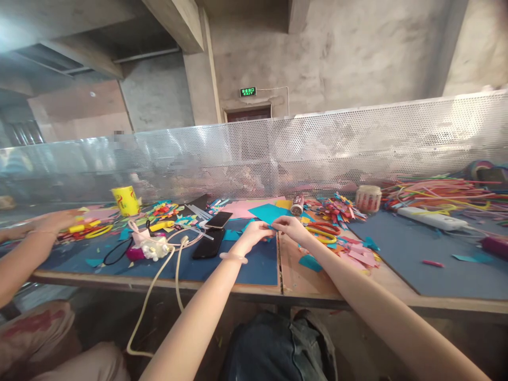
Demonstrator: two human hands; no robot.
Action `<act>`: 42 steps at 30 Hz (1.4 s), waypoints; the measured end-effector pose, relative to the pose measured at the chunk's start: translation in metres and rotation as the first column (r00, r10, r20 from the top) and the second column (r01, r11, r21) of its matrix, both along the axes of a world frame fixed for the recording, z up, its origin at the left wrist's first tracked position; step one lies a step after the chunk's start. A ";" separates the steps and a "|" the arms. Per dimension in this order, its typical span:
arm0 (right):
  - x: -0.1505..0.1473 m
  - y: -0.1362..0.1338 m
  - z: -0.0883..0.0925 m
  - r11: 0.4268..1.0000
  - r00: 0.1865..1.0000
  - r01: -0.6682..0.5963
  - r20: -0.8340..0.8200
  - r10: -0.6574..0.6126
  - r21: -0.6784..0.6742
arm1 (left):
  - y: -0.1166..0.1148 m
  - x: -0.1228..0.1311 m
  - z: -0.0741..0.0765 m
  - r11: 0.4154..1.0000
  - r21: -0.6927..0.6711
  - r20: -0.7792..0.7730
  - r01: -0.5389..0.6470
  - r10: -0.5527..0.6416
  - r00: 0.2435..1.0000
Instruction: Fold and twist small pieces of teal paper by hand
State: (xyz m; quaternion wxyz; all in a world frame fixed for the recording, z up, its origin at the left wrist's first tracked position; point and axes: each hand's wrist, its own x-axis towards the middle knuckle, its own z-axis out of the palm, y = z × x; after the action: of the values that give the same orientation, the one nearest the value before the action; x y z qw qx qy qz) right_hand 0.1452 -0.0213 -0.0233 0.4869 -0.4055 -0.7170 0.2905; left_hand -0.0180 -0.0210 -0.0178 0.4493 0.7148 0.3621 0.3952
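Observation:
My left hand and my right hand meet over the near edge of a teal paper sheet that lies on the blue mat. Both hands pinch the paper's edge with fingers pressed together. A pale bracelet sits on my left wrist. Two black phones lie just left of my left hand. Orange-handled scissors rest right of my right hand among coloured paper scraps.
Another person's arm reaches onto the table at far left. A yellow cup, white cable, white jar, power strip and a heap of coloured strips lie around. A perforated metal screen backs the table.

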 end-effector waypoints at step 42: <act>0.003 0.008 -0.007 0.994 0.987 -0.011 -0.161 -0.007 -0.112 | 0.005 0.002 0.003 0.988 0.096 0.084 -0.117 0.109 0.990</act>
State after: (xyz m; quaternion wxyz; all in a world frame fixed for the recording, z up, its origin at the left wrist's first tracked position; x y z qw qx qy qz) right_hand 0.1480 -0.0137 -0.0299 0.5195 -0.4067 -0.6581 0.3628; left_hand -0.0159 -0.0161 -0.0153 0.4034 0.6988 0.3635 0.4656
